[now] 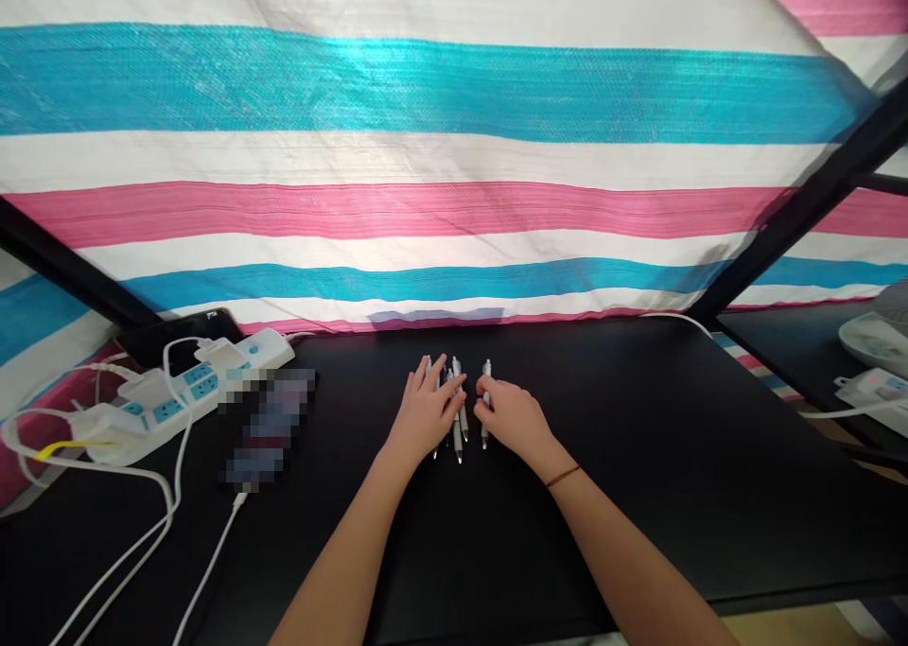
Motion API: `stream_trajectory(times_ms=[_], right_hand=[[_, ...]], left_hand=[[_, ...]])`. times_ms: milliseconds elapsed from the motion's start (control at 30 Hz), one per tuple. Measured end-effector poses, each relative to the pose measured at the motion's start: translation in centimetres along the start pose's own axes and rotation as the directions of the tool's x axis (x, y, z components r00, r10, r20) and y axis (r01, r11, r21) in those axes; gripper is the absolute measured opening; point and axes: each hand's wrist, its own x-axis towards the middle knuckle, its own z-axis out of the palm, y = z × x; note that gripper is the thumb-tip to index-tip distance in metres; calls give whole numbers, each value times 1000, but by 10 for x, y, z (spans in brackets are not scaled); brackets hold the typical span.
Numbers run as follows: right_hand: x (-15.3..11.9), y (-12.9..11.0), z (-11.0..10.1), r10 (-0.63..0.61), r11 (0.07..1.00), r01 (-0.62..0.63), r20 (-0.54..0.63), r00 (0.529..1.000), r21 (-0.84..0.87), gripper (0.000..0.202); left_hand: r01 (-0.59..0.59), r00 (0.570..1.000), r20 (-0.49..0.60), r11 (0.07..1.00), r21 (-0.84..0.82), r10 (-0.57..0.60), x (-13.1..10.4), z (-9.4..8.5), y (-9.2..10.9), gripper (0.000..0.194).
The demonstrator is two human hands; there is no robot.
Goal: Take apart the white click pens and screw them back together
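Note:
Several white and grey pens (458, 438) lie side by side on the black table (638, 457), their tips toward me. My left hand (424, 408) rests over them with its fingers spread, hiding parts of some pens. Just to the right, one separate pen (485, 433) lies apart from the group. The fingers of my right hand (512, 413) are closed on this pen near its upper half. A thin dark red band circles my right wrist.
At the left are a white power strip (191, 391) with plugs and cables, a dark phone (205, 329) and a blurred device (270, 433) on a white cable. Striped sheeting (454, 97) hangs behind. Black bars slant at both sides; another power strip (876, 391) is far right.

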Motion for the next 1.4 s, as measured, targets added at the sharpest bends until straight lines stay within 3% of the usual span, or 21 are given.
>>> stream_trajectory(times_ms=[233,333,467,600,700,900,1100,1167,1300,1400], right_hand=[[6,18,-3,13,974,-9,-13,1000,225,22],[12,21,2,16,951,2,-53,998,310,14],[18,20,12,105,899,-8,-197,975,439,16],[18,24,20,138,818,36,-257,956,574,16],[17,29,23,212,734,12,-246,946,679,22],[14,28,24,151,789,22,-229,962,613,23],[11,27,20,161,702,44,-218,963,711,22],[11,29,19,172,677,48,-221,960,735,22],[14,33,20,200,632,41,-214,956,774,25],[16,35,21,216,632,22,-204,955,774,26]], left_hand=[[41,999,26,999,-17,-40,-5,-2,19,37],[42,999,26,999,-30,-41,0,-1,13,34],[19,998,66,999,-44,-16,4,-1,0,37],[4,996,86,999,-46,0,7,-1,-8,40],[13,998,58,999,-34,-11,10,-1,-12,41],[46,999,-9,999,-24,-46,14,-1,-10,41],[30,993,-115,998,-46,-35,8,-16,-2,36],[14,998,-67,996,-90,-20,3,-24,-6,41],[-48,981,181,993,-110,68,-7,-32,-16,83],[-64,972,220,994,-90,82,-8,-26,-19,87]])
